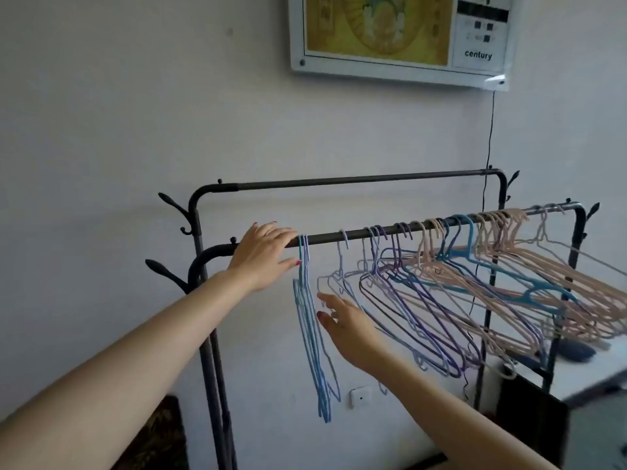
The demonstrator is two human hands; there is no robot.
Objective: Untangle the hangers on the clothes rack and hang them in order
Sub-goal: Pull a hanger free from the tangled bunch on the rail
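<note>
Several blue hangers (314, 334) hang sorted at the near rail's (325, 236) left end, beside the left hand (263, 256), its grip released flat on the rail. Right hand (349, 325), grip released, reaches toward the tangled hangers (475, 286); pulling one could drag its interlocked neighbours off.

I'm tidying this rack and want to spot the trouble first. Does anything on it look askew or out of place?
Yes. On the front rail, the purple and pink hangers hang slanted and overlapping, their frames crossing in a tangle. Only the blue hangers beside the left hand hang straight. The back rail carries none.
</note>
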